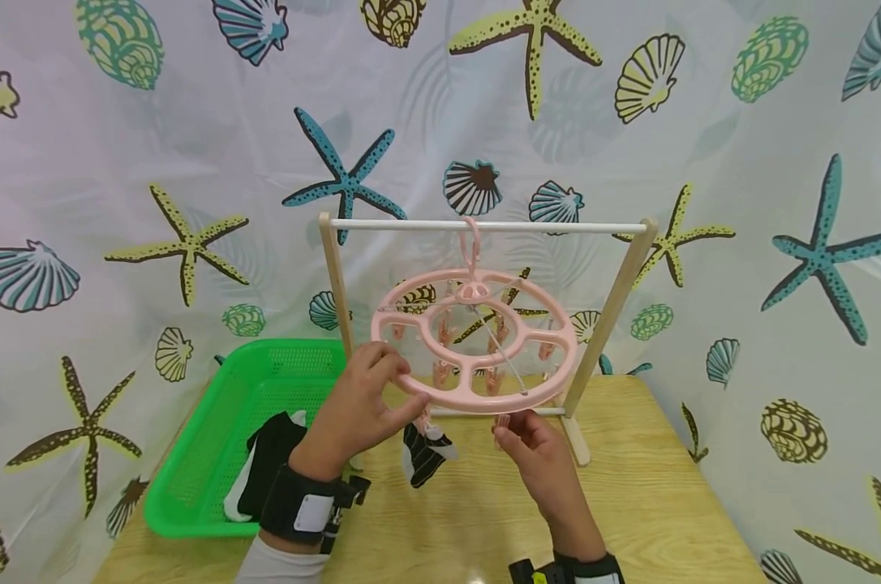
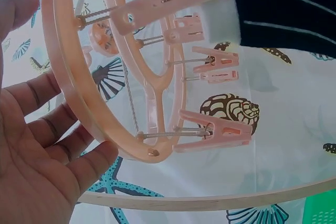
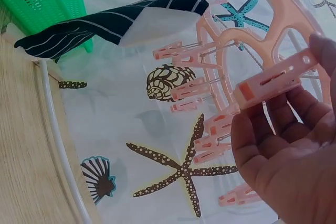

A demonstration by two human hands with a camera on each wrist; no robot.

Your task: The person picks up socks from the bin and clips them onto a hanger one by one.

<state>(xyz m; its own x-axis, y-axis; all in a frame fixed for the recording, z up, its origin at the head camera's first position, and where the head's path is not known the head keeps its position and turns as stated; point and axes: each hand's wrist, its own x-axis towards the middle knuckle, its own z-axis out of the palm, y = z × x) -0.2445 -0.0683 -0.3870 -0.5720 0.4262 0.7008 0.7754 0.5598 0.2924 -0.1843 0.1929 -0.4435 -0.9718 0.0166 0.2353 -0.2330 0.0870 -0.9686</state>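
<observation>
A pink oval clip hanger [image 1: 477, 397] hangs by its hook from a white rod, with pink clothespins dangling beneath it. My left hand [image 1: 360, 405] holds its front-left rim, thumb on the near side and fingers spread along the edge. At the front right, my right hand [image 1: 539, 454] pinches a pink clothespin [image 3: 273, 80] between thumb and fingers. That clothespin has nothing in its mouth. A dark sock with white stripes [image 1: 424, 456] hangs from another clothespin [image 2: 173, 1] near my left hand.
The rod [image 1: 557, 228] belongs to a wooden-legged stand [image 1: 608, 316] on the wooden table [image 1: 652, 487]. At the left sits a green basket [image 1: 185, 487] with black and white cloth items [image 1: 268, 454] inside. A patterned curtain [image 1: 426, 97] stands behind.
</observation>
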